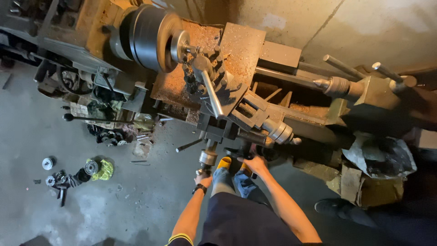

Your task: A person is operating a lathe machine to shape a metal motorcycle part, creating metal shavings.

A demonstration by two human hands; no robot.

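I look down at a metal lathe. My left hand (203,179) grips the small crank handle (207,159) under the cross slide, a dark watch on its wrist. My right hand (256,164) holds the dark carriage handwheel (243,152) on the apron. Above them stands the tool post (207,77) with its long steel lever, close to the blurred, spinning chuck (152,36). Rusty chips cover the carriage (195,86).
The tailstock (359,86) sits at the right end of the bed. Gears and round metal parts (68,175) lie on the concrete floor at left beside a yellow-green rag (105,169). A crumpled sack and cardboard boxes (373,168) stand at right. Another person's dark shoe (334,207) is nearby.
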